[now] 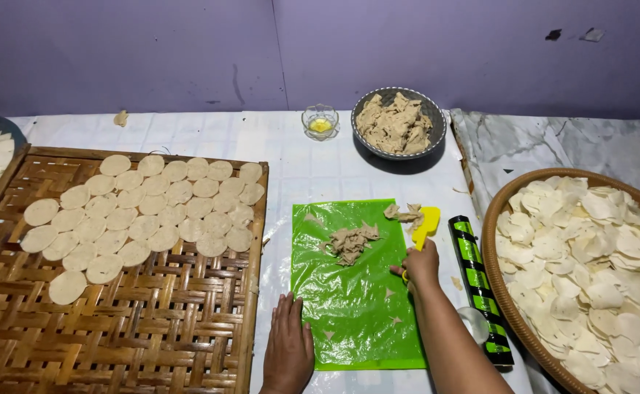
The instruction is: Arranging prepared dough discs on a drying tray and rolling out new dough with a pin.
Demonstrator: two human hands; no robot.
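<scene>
Right hand [420,264] is gripping yellow scraper [426,226], dough scraps [350,242] lying just left; left hand [288,343] is pressing flat, fingers together, on green sheet [356,314].

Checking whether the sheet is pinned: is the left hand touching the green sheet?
Touching. The head view shows the left hand lying flat on the green sheet's lower left edge.
</scene>
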